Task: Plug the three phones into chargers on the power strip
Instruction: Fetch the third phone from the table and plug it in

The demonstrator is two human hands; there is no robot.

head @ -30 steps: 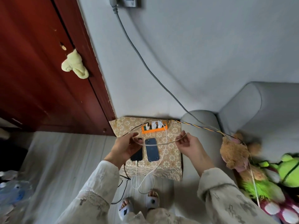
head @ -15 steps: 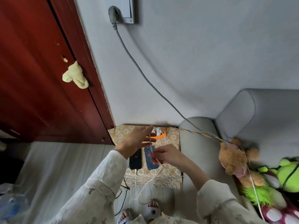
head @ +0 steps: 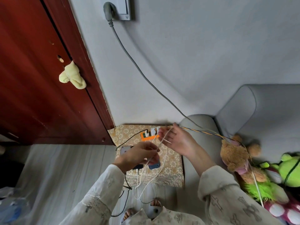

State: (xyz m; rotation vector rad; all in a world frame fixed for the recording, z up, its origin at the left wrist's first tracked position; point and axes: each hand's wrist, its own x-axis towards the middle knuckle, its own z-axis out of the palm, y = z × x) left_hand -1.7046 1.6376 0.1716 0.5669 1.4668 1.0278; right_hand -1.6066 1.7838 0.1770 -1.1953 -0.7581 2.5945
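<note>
Here, two hands stretch a white charging cable above a small patterned table, seen from overhead.

Low in the centre of the frame, the left hand (head: 140, 155) pinches the white cable (head: 153, 154) between thumb and fingertips. The right hand (head: 176, 140), just right of centre, is open with fingers spread, the cable running across them. Behind the hands, an orange power strip (head: 148, 137) holding white chargers (head: 152, 131) sits at the far edge of the table (head: 172, 163). Three phones lie beneath the left hand: a silver phone (head: 125, 149), a black phone (head: 138, 166) and a blue phone (head: 155, 165), partly hidden. Plush toys (head: 235, 155) fill the right edge.
</note>
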